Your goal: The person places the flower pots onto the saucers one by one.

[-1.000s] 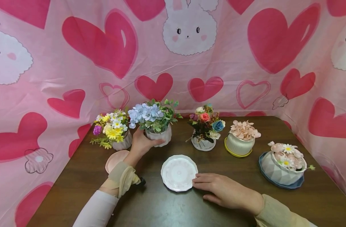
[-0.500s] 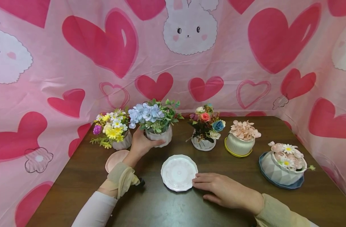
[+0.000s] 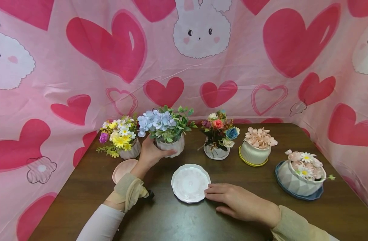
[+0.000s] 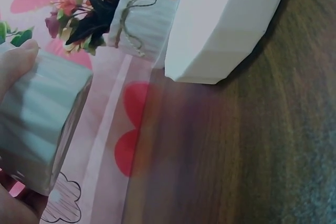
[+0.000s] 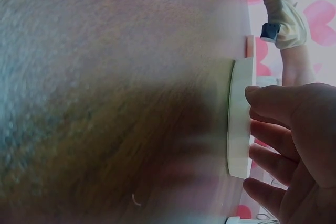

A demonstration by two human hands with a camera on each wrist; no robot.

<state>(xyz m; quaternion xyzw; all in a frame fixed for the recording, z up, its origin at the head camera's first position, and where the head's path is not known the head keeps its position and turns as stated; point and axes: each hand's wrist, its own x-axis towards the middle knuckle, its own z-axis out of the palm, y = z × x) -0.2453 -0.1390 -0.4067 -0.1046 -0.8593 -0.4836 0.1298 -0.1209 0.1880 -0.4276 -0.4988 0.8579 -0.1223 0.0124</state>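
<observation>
In the head view my left hand (image 3: 150,154) grips a pale ribbed flower pot (image 3: 174,146) holding blue flowers (image 3: 157,121) and green leaves. The left wrist view shows the pot's base lifted off the table, with thumb and fingers on opposite sides. A white plate (image 3: 190,184) with a faceted rim lies on the table, nearer to me than the pot. At its right edge rests my right hand (image 3: 236,202), fingers extended and touching the rim. The right wrist view has those fingertips along the plate's side (image 5: 240,121).
Left of the held pot stands a pot of yellow and white flowers (image 3: 122,139), with a pink plate (image 3: 121,170) before it. Rightward stand a mixed-rose pot (image 3: 217,153), a peach-flower pot (image 3: 256,153) on a yellow saucer, and a faceted pot (image 3: 301,179) on a blue plate.
The pot with blue flowers has shifted very slightly to the right in my left hand. My right hand and the white plate have stayed in place.
</observation>
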